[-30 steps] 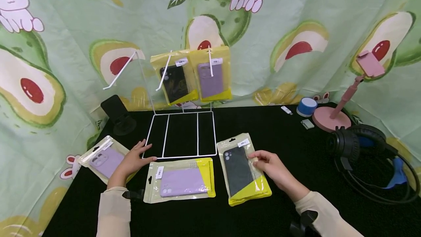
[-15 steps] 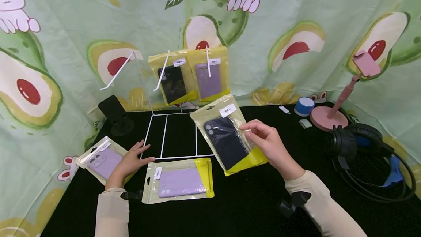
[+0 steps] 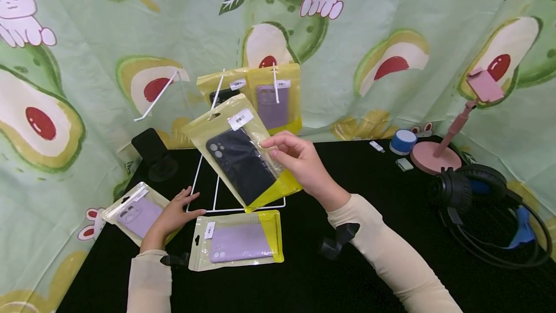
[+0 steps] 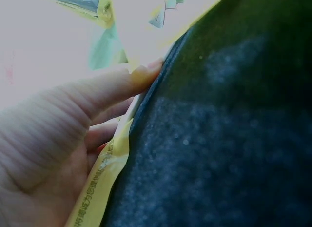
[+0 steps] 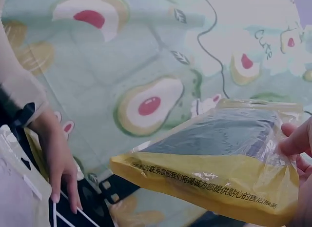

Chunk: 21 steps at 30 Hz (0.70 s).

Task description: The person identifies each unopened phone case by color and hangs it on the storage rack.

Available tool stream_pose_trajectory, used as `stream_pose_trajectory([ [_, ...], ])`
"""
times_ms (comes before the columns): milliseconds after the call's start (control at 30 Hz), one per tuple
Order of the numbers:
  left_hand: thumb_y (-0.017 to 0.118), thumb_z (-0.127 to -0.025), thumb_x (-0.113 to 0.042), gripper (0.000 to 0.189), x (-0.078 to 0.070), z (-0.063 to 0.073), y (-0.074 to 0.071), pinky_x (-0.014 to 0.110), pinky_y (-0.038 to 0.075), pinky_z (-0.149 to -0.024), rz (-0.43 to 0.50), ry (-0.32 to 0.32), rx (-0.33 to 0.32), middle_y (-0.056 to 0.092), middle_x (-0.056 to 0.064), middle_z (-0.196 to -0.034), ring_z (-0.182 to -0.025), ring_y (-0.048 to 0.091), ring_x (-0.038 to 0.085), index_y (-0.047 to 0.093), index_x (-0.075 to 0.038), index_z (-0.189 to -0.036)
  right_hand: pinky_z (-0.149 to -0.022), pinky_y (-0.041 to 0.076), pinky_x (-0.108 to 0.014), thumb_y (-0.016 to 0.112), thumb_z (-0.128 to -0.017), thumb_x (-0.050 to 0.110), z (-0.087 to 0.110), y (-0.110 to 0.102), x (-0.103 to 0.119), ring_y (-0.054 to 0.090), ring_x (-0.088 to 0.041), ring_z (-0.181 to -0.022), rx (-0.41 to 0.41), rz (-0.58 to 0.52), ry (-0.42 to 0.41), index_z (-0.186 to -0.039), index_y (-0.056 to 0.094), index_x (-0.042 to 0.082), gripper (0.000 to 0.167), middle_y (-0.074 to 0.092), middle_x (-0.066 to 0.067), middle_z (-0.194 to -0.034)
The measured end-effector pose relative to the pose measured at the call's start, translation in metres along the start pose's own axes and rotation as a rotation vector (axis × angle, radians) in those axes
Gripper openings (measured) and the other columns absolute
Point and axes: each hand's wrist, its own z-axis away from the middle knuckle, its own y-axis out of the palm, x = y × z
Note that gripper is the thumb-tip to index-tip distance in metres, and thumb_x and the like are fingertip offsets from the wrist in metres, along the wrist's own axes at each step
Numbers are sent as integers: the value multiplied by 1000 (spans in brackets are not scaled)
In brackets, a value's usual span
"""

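My right hand (image 3: 299, 158) pinches the right side of a bagged black phone case (image 3: 239, 158), holding it tilted above the rack's base. In the right wrist view the bag (image 5: 209, 154) shows its yellow, printed lower end. My left hand (image 3: 173, 214) rests at the near left corner of the white wire display rack (image 3: 243, 210), fingers spread. Beneath its wrist, partly covered, lies a bagged purple phone case (image 3: 139, 214). Another bagged purple phone case (image 3: 241, 240) lies in front of the rack. The left wrist view is blurred and too close to read fully.
A bagged purple case (image 3: 273, 105) and a partly hidden bagged black case (image 3: 223, 93) hang on the rack. The left hook (image 3: 158, 95) is bare. A black phone stand (image 3: 154, 153) is behind left. Headphones (image 3: 473, 192), a pink stand (image 3: 436, 156) and a blue-white cylinder (image 3: 403, 141) stand right.
My right hand has lifted the bagged black phone case off the table and carried it up and left, in front of the hanging bags. The left hand stays at the rack's corner.
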Motion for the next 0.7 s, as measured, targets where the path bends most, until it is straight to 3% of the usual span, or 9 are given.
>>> stream_pose_trajectory([
  [233,72,-83,-32,69,0,0,1,63,20,-106,18,4,-3,23,33,-147,-137,16,50,47,6,-135,-78,49,-22,55,-90,-7,-9,13,-9,58,-13,-87,2,-8,71,-106,60,-14,18,62,-4,-99],
  [433,72,-83,-31,68,-1,-1,1,63,19,-106,17,2,-8,23,34,-147,-137,16,50,47,6,-134,-81,48,-21,55,-90,-7,-14,12,-23,59,-10,-91,-60,7,129,-106,62,-12,18,64,-15,-104],
  [700,72,-84,-33,69,-1,-1,0,63,19,-106,3,-13,9,22,34,-148,-137,15,50,46,6,-135,-83,47,-24,57,-91,-2,-44,11,-41,57,-13,-91,-182,41,187,-108,64,-8,19,63,-10,-107],
])
